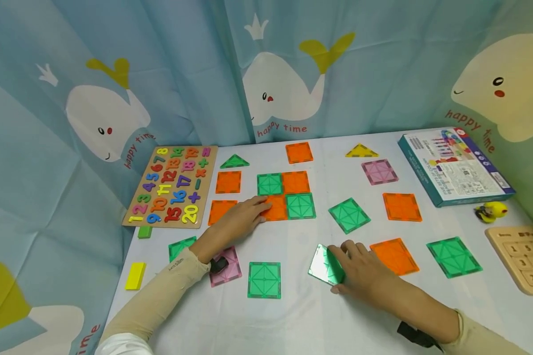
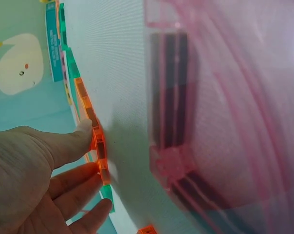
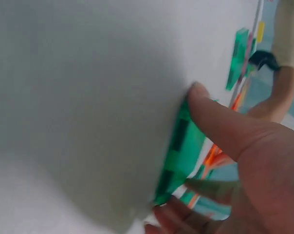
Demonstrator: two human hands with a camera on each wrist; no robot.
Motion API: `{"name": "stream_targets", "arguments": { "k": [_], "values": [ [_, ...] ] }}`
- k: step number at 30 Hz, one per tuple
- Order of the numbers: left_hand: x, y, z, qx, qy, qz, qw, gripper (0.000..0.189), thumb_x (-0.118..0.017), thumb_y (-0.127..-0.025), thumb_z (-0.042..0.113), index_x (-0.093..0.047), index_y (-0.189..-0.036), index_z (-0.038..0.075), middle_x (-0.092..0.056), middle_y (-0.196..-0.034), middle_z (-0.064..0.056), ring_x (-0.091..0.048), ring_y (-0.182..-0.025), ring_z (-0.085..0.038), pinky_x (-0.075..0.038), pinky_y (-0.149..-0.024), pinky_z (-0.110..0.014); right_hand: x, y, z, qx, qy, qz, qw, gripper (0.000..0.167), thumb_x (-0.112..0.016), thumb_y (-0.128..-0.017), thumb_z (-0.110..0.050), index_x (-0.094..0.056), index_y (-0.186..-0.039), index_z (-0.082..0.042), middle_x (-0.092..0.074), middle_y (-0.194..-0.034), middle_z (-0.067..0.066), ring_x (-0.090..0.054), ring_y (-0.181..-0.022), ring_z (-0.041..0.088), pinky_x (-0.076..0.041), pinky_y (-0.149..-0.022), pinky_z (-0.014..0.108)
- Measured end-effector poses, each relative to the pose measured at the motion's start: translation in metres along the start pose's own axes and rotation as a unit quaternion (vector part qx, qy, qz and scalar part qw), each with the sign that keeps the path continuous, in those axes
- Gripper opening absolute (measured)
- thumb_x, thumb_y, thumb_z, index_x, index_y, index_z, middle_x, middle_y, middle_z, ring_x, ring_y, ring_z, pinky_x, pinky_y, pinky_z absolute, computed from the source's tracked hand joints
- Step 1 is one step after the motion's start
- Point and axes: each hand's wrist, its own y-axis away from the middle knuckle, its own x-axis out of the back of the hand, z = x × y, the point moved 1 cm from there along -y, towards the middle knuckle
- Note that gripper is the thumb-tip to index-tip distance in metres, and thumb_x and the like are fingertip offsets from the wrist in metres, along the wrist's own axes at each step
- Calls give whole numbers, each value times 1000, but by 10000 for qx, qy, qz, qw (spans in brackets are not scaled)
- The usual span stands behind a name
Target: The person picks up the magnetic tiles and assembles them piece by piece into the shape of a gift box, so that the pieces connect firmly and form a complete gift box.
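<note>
Wears close-fitting, plain beige sleeves on both arms. Shows on the left sleeve (image 1: pixel 160 293) soft creases and, near the far cuff, a short line of dark lettering (image 1: pixel 176 265), too small to read surely. Shows bunched white fabric (image 1: pixel 123 345) around that sleeve's near end. Bears a small black device (image 1: pixel 219 265) at the left wrist, just beyond the cuff. Has a matching right sleeve (image 1: pixel 477 337), ending farther up the forearm, with a blocky black piece (image 1: pixel 415 335) just left of the cuff. Leaves left hand (image 1: pixel 246 215) and right hand (image 1: pixel 361 268) bare.
</note>
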Motion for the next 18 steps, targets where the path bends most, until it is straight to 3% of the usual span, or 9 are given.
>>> {"name": "stream_targets", "arguments": {
  "k": [4, 9, 13, 18],
  "values": [
    [0, 0, 0, -21, -23, 4, 10000, 48, -55, -112, 26, -52, -157, 11, -39, -168, -13, -47, -149, -36, -41, -120, -54, -1, -10, 9, 418, -155, 411, 9982, 84, -89, -83, -42, -55, -151, -6, -53, -130, 15, -54, -111, 31, -51, -84, 43],
    [1, -1, 0, -6, -8, 0, 10000, 48, -55, -112, 27, -52, -157, 11, -40, -168, -13, -46, -150, -36, -41, -121, -53, -2, -24, 18, 1159, 42, 927, 9889, 72, -87, -85, -34, -62, -148, -9, -52, -137, 19, -55, -118, 36, -52, -85, 48],
    [0, -1, -1, 36, 5, -29, 10000, 48, -55, -112, 27, -51, -158, 12, -39, -169, -12, -45, -150, -34, -41, -121, -52, -1, -39, 21, 1360, 139, 1084, 9847, 66, -87, -86, -31, -66, -145, -11, -53, -137, 21, -54, -122, 38, -51, -87, 50],
    [-1, -1, -1, 60, 21, -47, 10000, 49, -54, -112, 28, -51, -158, 12, -38, -169, -11, -44, -151, -34, -40, -122, -52, 3, -60, 20, 1404, 315, 1007, 9845, 64, -84, -89, -35, -65, -147, -14, -54, -138, 21, -54, -126, 38, -51, -89, 52]
  ]
}}
